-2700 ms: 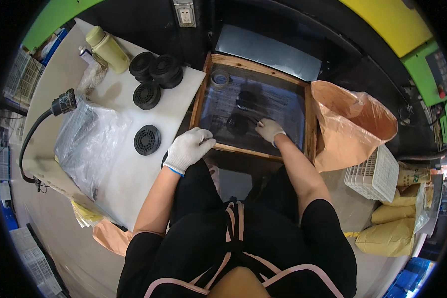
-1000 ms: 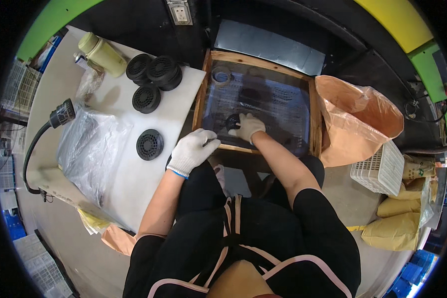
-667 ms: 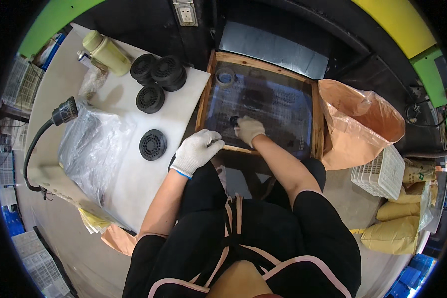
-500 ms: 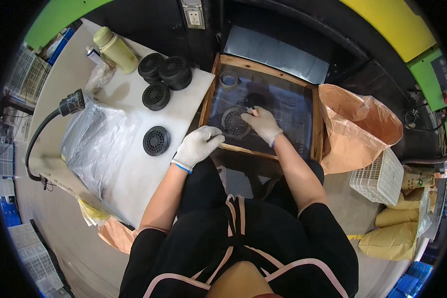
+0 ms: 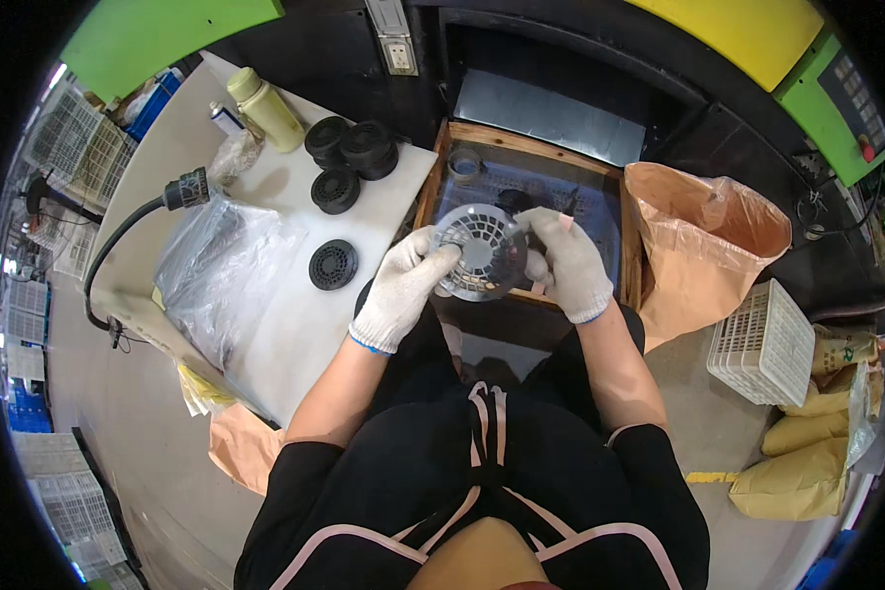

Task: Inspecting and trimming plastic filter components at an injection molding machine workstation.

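Observation:
A round, clear plastic grille (image 5: 479,254) with rings of slots is raised over the near edge of the wooden-framed tray (image 5: 531,140). My left hand (image 5: 403,285), in a white knit glove, grips its left side, thumb on top. At the opposite rim is my gloved right hand (image 5: 572,270), fingers curled and thumb by the edge. A small pinkish bit shows at those fingers; I cannot make out what it is. Left of my hands, a single black round grille (image 5: 333,265) lies on the white table (image 5: 295,339).
More black grilles (image 5: 368,146) are grouped farther back, near a pale yellow bottle (image 5: 270,116). Clear plastic bags (image 5: 228,280) and a bendable lamp (image 5: 187,189) occupy the table's left. An open copper-coloured bag (image 5: 693,256) stands right of the tray, beside a white crate (image 5: 762,339).
The clear grille has come up from the tray into my hands. My left hand moved right onto it, and my right hand shifted right and turned toward its rim.

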The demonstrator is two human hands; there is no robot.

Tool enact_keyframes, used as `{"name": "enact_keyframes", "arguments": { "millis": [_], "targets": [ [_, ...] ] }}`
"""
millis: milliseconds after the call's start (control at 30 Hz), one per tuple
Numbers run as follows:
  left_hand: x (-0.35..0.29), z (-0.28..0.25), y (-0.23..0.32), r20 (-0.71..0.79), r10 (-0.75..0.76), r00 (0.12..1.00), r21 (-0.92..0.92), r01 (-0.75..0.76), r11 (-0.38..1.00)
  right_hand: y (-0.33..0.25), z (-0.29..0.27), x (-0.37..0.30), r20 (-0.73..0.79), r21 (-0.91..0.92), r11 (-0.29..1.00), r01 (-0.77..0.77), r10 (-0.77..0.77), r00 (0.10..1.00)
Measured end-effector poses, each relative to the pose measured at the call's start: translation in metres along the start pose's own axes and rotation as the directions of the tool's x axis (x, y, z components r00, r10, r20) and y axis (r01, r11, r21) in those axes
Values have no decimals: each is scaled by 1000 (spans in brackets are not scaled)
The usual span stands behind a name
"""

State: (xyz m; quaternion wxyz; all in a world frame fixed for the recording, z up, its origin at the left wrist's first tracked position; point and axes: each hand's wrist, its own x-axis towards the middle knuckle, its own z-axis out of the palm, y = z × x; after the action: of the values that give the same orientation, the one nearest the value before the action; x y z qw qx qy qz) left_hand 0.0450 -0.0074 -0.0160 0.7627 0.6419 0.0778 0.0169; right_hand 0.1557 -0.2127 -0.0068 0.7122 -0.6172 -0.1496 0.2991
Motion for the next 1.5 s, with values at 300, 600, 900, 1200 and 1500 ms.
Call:
{"name": "enact_keyframes", "arguments": {
  "millis": [300, 600, 900, 1200, 1500],
  "targets": [
    [-20, 11, 1, -216, 28, 976, -477, -130, 869, -2, 15, -24, 128, -41, 998, 43, -37, 991],
    [-21, -24, -24, -145, -110, 983, -269, 68, 961, -1, 22, -31, 52, 42, 999, -34, 32, 998],
    [-34, 22, 8, -22, 325, 945, -131, -325, 937, 18, 27, -29, 49, 152, 988, -9, 1, 999],
    [-34, 3, 12, -232, 248, 941, 15, -252, 968, 17, 12, -28, -51, -67, 986, 150, -154, 987],
    [-36, 10, 2, -175, 154, 972, -221, -191, 956, -15, 22, -28, 212, -575, 652, 495, -466, 859]
  ]
}}
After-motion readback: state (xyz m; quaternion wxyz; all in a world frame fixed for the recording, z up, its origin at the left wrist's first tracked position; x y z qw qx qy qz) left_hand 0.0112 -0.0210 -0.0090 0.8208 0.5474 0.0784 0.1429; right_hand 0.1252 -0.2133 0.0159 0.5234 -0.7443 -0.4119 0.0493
